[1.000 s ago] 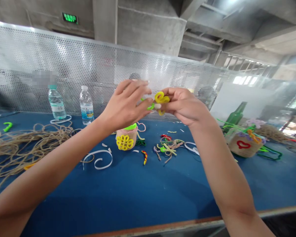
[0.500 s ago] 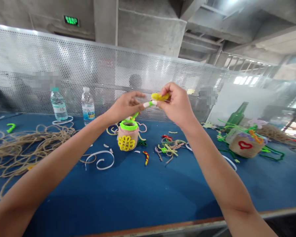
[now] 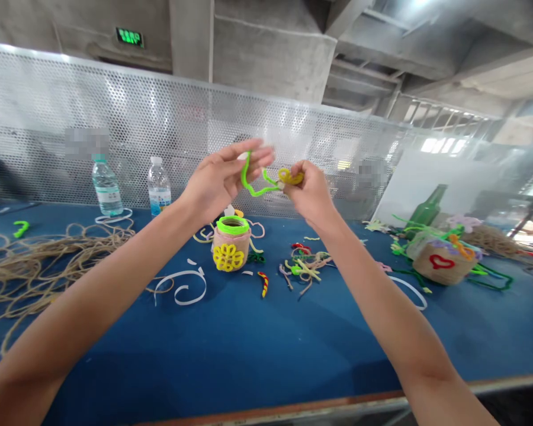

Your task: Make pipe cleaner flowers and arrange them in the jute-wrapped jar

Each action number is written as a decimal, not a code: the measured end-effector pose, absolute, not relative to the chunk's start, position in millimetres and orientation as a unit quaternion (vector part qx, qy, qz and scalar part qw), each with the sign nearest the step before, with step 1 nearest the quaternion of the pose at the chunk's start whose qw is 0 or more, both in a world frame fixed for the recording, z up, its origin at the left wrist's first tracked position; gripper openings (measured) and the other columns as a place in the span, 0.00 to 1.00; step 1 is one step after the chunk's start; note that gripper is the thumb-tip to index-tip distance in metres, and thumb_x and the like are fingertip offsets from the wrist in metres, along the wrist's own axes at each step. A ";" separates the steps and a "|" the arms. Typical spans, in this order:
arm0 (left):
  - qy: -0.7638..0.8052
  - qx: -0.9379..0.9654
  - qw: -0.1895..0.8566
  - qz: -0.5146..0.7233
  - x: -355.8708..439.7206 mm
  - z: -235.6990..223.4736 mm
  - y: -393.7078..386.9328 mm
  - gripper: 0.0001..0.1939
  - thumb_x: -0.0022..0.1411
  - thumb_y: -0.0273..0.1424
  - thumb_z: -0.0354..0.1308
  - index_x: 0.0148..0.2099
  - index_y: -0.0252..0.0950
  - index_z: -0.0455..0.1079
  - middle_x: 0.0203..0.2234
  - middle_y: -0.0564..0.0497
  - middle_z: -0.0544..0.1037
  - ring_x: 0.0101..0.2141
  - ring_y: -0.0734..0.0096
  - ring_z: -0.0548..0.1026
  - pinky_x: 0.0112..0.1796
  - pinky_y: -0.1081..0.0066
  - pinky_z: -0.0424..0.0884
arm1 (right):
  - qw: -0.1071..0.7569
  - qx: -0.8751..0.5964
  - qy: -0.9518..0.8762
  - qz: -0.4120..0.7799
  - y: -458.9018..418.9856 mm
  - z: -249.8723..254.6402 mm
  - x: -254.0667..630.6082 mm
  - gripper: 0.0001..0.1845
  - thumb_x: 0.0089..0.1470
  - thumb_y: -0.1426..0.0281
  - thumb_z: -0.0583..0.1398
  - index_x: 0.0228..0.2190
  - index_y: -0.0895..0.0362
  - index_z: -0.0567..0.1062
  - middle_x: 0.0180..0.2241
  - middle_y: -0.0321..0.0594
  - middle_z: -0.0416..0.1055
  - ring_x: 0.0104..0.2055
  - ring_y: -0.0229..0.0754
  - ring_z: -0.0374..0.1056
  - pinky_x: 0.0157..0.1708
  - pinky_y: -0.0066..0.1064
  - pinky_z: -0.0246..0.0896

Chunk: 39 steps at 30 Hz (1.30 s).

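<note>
Head camera has both my hands raised above the blue table (image 3: 249, 343), and I take the green strand stretched between them as the clock's centre. My right hand (image 3: 311, 192), toward three o'clock, is closed in a fingertip pinch on the yellow looped piece (image 3: 288, 176), right where the green strand (image 3: 244, 177) meets it. My left hand (image 3: 215, 183), toward nine, has its fingers extended and blurred; the strand lies against them, but I cannot tell whether I'm gripping it or merely letting it rest there. The strand dips in a bend between my hands, with another short green length rising beside the join. I judge the step in hand to be shaping or winding this strand around the base of the loops. The next move, as I see it, calls for a firm right pinch at the join while the left catches the strand close to it and turns it tightly, without crushing the loops. Below at seven o'clock stands a wrapped jar (image 3: 231, 238) with a green rim (image 3: 233, 231) and a yellow flower (image 3: 228, 257) on its front. A red-and-yellow twist (image 3: 263, 284) lies at six, a scrap tangle (image 3: 302, 266) at five, and loose twine (image 3: 71, 260) spreads between eight and nine.
</note>
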<state>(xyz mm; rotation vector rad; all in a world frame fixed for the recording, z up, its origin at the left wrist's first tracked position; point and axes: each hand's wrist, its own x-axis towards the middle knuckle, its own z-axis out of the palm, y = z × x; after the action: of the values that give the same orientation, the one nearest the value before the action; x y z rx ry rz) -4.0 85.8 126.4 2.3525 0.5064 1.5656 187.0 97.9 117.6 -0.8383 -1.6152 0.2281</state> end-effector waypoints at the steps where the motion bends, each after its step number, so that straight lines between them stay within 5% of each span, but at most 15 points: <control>1: 0.164 0.817 0.124 0.538 -5.1 126.4 88.8 0.24 0.65 0.27 0.40 0.63 0.38 0.52 0.52 0.43 0.69 0.52 0.62 0.70 0.47 0.60 0.70 | 0.604 -0.357 -0.710 0.054 95.4 116.3 183.0 0.15 0.43 0.76 0.63 0.25 0.54 0.59 0.24 0.31 0.58 0.27 0.34 0.57 0.27 0.30 0.54; 4: 0.155 0.851 0.047 0.500 -12.2 123.9 97.7 0.36 0.62 0.26 0.44 0.68 0.45 0.35 0.61 0.43 0.58 0.61 0.58 0.58 0.54 0.53 0.61 | 0.579 -0.339 -0.742 0.019 85.2 116.0 175.3 0.16 0.43 0.79 0.60 0.24 0.54 0.57 0.24 0.31 0.56 0.27 0.34 0.55 0.28 0.30 0.53; 7: 0.206 0.877 -0.028 0.434 -19.6 122.2 97.4 0.43 0.59 0.30 0.50 0.69 0.39 0.28 0.60 0.38 0.60 0.59 0.55 0.61 0.55 0.53 0.59 | 0.576 -0.328 -0.748 0.044 80.3 118.7 176.6 0.17 0.43 0.78 0.60 0.24 0.54 0.54 0.24 0.30 0.53 0.25 0.32 0.53 0.27 0.29 0.51; 11: 0.309 0.876 -0.041 0.368 -24.7 129.6 79.2 0.39 0.60 0.39 0.52 0.68 0.35 0.41 0.45 0.42 0.76 0.44 0.57 0.75 0.46 0.60 0.68 | 0.600 -0.316 -0.733 0.051 87.9 122.7 187.6 0.20 0.43 0.75 0.61 0.23 0.53 0.51 0.23 0.30 0.52 0.25 0.32 0.52 0.25 0.28 0.50; 14: 0.310 0.882 0.086 0.344 -27.6 140.1 62.8 0.32 0.61 0.43 0.51 0.63 0.34 0.56 0.36 0.44 0.79 0.36 0.61 0.77 0.37 0.66 0.71 | 0.607 -0.317 -0.727 0.053 94.5 122.8 191.9 0.21 0.44 0.73 0.62 0.23 0.53 0.50 0.23 0.30 0.53 0.25 0.31 0.52 0.24 0.28 0.50; 17: 0.238 0.855 0.263 0.379 -30.5 148.0 52.0 0.27 0.63 0.41 0.48 0.61 0.36 0.59 0.37 0.44 0.79 0.39 0.61 0.77 0.36 0.68 0.71 | 0.605 -0.318 -0.730 0.024 91.9 119.2 185.5 0.20 0.45 0.74 0.61 0.23 0.53 0.50 0.22 0.30 0.52 0.24 0.32 0.52 0.23 0.28 0.50; 21: 0.128 0.769 0.379 0.499 -30.9 149.6 53.5 0.29 0.63 0.36 0.43 0.66 0.38 0.49 0.50 0.46 0.73 0.53 0.61 0.69 0.44 0.64 0.70 | 0.595 -0.294 -0.744 -0.078 72.4 113.0 167.5 0.16 0.48 0.76 0.57 0.23 0.53 0.52 0.24 0.32 0.58 0.30 0.36 0.61 0.29 0.31 0.56; 26: 0.230 0.805 0.280 0.469 -29.0 141.7 74.9 0.42 0.56 0.29 0.50 0.68 0.41 0.34 0.54 0.45 0.70 0.51 0.61 0.70 0.47 0.61 0.67 | 0.580 -0.273 -0.754 -0.141 54.4 111.5 159.2 0.11 0.50 0.79 0.53 0.26 0.53 0.57 0.29 0.35 0.66 0.33 0.37 0.64 0.35 0.34 0.60; 31: 0.327 0.888 0.110 0.305 -32.8 140.2 76.1 0.37 0.52 0.32 0.57 0.64 0.38 0.52 0.43 0.45 0.76 0.37 0.65 0.74 0.39 0.66 0.67 | 0.594 -0.261 -0.750 -0.125 70.9 115.9 174.1 0.08 0.52 0.77 0.55 0.29 0.53 0.61 0.29 0.34 0.65 0.36 0.38 0.65 0.37 0.35 0.62; 35: 0.249 0.891 0.212 0.315 -37.4 147.8 60.0 0.31 0.55 0.33 0.55 0.61 0.37 0.57 0.34 0.47 0.76 0.25 0.74 0.70 0.27 0.72 0.63 | 0.622 -0.257 -0.735 -0.081 85.9 119.6 185.2 0.08 0.51 0.75 0.57 0.29 0.53 0.61 0.28 0.33 0.63 0.35 0.37 0.65 0.37 0.35 0.62; 39: 0.160 0.834 0.289 0.442 -36.7 151.4 52.1 0.29 0.59 0.34 0.46 0.64 0.44 0.51 0.50 0.47 0.71 0.24 0.78 0.68 0.24 0.72 0.62 | 0.617 -0.274 -0.736 -0.049 76.2 120.9 179.8 0.08 0.50 0.74 0.59 0.30 0.52 0.63 0.28 0.33 0.63 0.35 0.39 0.65 0.37 0.36 0.62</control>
<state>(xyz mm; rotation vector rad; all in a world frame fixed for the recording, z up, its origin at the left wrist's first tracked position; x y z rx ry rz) -36.7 52.1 151.4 2.2257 0.4258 1.1790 179.8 76.2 120.9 -0.6314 -1.6951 -0.1135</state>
